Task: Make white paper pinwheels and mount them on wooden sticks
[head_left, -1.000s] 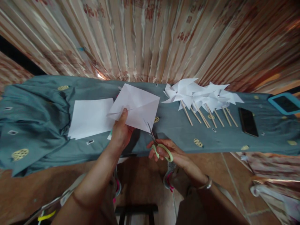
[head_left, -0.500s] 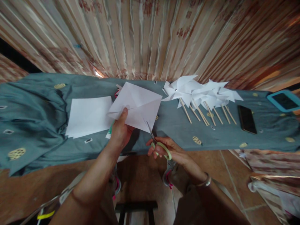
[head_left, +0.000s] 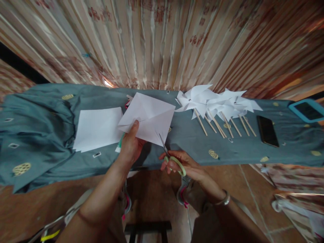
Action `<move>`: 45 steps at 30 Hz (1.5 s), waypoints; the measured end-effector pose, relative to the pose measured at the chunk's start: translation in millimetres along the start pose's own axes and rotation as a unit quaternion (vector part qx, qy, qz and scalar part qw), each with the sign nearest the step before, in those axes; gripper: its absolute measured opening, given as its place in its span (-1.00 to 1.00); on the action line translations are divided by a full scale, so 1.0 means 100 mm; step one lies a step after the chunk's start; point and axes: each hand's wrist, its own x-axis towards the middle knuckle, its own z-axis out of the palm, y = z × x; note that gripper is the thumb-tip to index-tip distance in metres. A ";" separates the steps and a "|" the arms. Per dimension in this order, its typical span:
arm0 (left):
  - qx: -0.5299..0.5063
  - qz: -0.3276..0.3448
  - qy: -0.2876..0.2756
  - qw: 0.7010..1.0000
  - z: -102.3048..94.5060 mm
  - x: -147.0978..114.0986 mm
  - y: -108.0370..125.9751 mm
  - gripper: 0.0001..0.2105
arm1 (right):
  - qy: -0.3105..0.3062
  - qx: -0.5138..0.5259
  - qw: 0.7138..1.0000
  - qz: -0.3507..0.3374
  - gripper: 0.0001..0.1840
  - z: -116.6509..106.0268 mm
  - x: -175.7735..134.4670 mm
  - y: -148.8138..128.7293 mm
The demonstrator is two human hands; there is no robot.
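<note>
My left hand (head_left: 132, 143) grips a creased white sheet of paper (head_left: 152, 116) by its lower left side, thumb on top. A cut slit runs inward from the sheet's left corner. In my right hand (head_left: 178, 162) is a pair of scissors (head_left: 176, 161) with pale green handles. Their blades lie at the sheet's lower right corner; how far apart the blades are is hard to make out. Left of the sheet, a stack of white paper (head_left: 98, 129) rests on the cloth. Several white paper pinwheels (head_left: 199, 99) on wooden sticks lie to the right.
A grey-green cloth (head_left: 45, 135) with pineapple prints covers the narrow table. On the right lie a black phone (head_left: 267, 131) and a blue-framed device (head_left: 307, 110). Partly under the sheet is a green and white item (head_left: 119, 144). A pleated curtain (head_left: 152, 44) hangs behind.
The whole view has shifted slightly, so the table sits a little lower. Both hands keep their holds, with the scissors still at the same corner of the sheet.
</note>
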 end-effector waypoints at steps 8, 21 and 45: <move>-0.018 -0.005 -0.007 1.000 -0.02 0.00 0.00 -0.72 | -0.003 -0.022 1.000 -0.003 -0.39 0.01 -0.03 -0.04; -0.040 -0.016 0.008 0.999 0.04 -0.02 0.03 -0.83 | -0.010 -0.017 0.999 0.034 -0.33 0.01 -0.03 -0.05; -0.015 -0.001 -0.011 1.000 0.00 -0.01 -0.01 -0.83 | -0.011 -0.047 0.998 0.036 -0.32 0.01 -0.03 -0.05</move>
